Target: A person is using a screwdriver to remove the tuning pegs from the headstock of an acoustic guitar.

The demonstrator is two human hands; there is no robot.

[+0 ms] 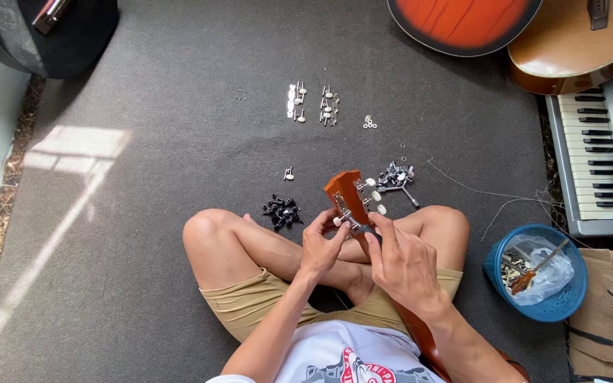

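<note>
Gripping a tuning peg, both left hand and right hand on orange guitar headstock, blue basket holding plastic bag

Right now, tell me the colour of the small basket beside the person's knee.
Blue: the basket is a blue plastic mesh, seen best in the head view.

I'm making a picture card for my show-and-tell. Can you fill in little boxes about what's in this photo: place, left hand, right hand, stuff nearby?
Place: dark grey carpet floor, person sitting cross-legged
Left hand: pinching a white-knobbed metal tuning peg on the orange wooden guitar headstock
Right hand: fingers at the lower headstock, beside the pegs
Nearby: pile of small black pegs, rows of silver pegs with white knobs, blue plastic basket, white-and-black keyboard
</note>
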